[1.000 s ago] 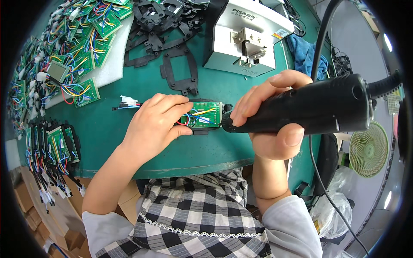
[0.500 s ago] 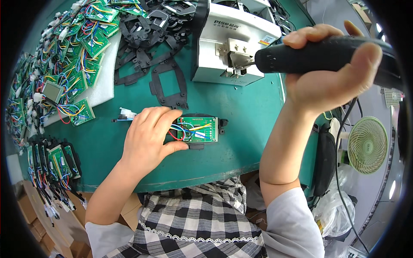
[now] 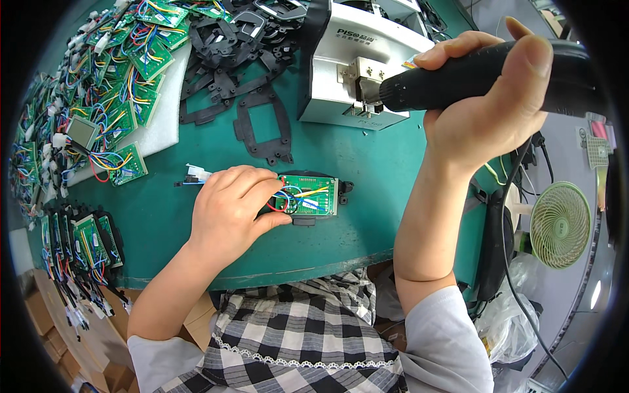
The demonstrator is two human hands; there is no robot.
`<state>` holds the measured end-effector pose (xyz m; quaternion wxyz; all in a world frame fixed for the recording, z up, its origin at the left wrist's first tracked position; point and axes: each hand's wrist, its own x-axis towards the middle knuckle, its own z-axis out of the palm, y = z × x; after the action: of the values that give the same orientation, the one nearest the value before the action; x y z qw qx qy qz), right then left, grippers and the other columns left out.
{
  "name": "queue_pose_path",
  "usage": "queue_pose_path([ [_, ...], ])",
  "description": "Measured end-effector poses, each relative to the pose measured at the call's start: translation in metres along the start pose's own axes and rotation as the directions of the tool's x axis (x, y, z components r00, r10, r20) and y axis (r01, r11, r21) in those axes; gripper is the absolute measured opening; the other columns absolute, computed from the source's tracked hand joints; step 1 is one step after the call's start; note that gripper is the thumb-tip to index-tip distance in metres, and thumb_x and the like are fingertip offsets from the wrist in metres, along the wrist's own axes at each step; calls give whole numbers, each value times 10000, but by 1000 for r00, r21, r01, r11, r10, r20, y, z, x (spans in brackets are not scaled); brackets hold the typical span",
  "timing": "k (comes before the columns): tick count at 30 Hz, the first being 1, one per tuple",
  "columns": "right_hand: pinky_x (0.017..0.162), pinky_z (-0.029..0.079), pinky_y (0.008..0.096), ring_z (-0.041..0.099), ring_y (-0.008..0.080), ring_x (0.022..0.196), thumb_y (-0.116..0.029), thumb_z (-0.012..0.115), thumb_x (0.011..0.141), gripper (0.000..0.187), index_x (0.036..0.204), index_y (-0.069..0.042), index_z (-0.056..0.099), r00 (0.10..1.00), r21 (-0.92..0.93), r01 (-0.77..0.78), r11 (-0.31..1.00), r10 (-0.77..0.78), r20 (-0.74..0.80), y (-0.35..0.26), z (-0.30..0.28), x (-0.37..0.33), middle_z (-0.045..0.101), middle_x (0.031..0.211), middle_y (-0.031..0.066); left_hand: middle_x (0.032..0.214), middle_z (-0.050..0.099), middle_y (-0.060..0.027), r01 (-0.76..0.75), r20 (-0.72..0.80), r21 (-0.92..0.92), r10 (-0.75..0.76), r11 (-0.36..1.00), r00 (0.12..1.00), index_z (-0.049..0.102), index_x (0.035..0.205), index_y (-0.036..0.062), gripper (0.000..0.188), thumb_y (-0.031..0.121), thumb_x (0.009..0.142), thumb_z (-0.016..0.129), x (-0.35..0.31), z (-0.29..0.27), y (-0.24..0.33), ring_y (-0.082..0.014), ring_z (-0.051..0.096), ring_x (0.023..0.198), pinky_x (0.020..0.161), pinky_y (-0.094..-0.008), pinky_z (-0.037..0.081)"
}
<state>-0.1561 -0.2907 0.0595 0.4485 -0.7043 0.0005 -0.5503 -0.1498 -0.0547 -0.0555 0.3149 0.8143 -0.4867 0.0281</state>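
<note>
Green counter [image 3: 341,252] with a screw feeder [image 3: 367,49] at upper centre and heaped wired boards [image 3: 151,56] at upper left. At upper right, the right hand [image 3: 481,124] is wrapped round a black electric screwdriver [image 3: 436,85], its nose directed at the metal outlet block [image 3: 371,69] of the feeder; whether the bit touches the outlet cannot be told. For a clean pick-up, the bit would best be kept in line with the outlet and met lightly, without a sideways push, while the left hand [image 3: 229,203] keeps the workpiece from turning.

At centre, the green circuit board [image 3: 321,187] lies flat on a black plastic frame [image 3: 346,190], which shows at its right end and lower edge. The left fingers are closed on the board's left end, forefinger near the upper edge and thumb at the lower; the rest of the board extends rightward, clear of the fingers. Coloured leads [image 3: 304,194] cross its face and are best kept away from the board's edges. A white connector [image 3: 198,172] lies just left of the hand.
</note>
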Motion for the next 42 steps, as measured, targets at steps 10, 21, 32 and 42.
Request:
queue_pose_path([
  [10, 494, 507, 400, 562, 253, 512, -596, 466, 883, 697, 1214, 15, 414, 944, 563, -108, 819, -93, 316, 21, -15, 9, 552, 670, 160, 1013, 658, -42, -10, -4, -15, 10, 1000, 1000, 676, 952, 67, 428, 287, 610, 810, -2, -1, -1, -245, 614, 913, 764, -364, 468],
  [21, 460, 492, 346, 558, 225, 470, -506, 489, 917, 628, 1152, 70, 400, 976, 70, -208, 976, 202, 75, -9, 6, -24, 558, 618, 134, 1007, 640, -23, -7, 2, -27, 7, 1000, 1000, 682, 923, 70, 369, 252, 625, 803, -3, -1, -2, -231, 603, 905, 760, -367, 471],
  [32, 437, 477, 303, 553, 206, 448, -481, 539, 889, 655, 1153, 99, 388, 869, 446, -494, 746, 404, 287, -42, 52, -68, 556, 627, 131, 991, 634, -16, -24, -35, -54, 22, 998, 999, 680, 917, 82, 372, 225, 598, 807, -5, -1, -4, -220, 597, 894, 749, -357, 473],
  [42, 405, 438, 249, 539, 154, 432, -515, 567, 861, 654, 1080, 89, 443, 896, 288, -214, 934, 70, 439, -11, 55, -82, 562, 605, 109, 968, 617, 1, -19, -28, -12, 18, 1000, 999, 673, 904, 88, 314, 223, 644, 787, -6, -3, -3, -182, 587, 947, 781, -327, 459],
])
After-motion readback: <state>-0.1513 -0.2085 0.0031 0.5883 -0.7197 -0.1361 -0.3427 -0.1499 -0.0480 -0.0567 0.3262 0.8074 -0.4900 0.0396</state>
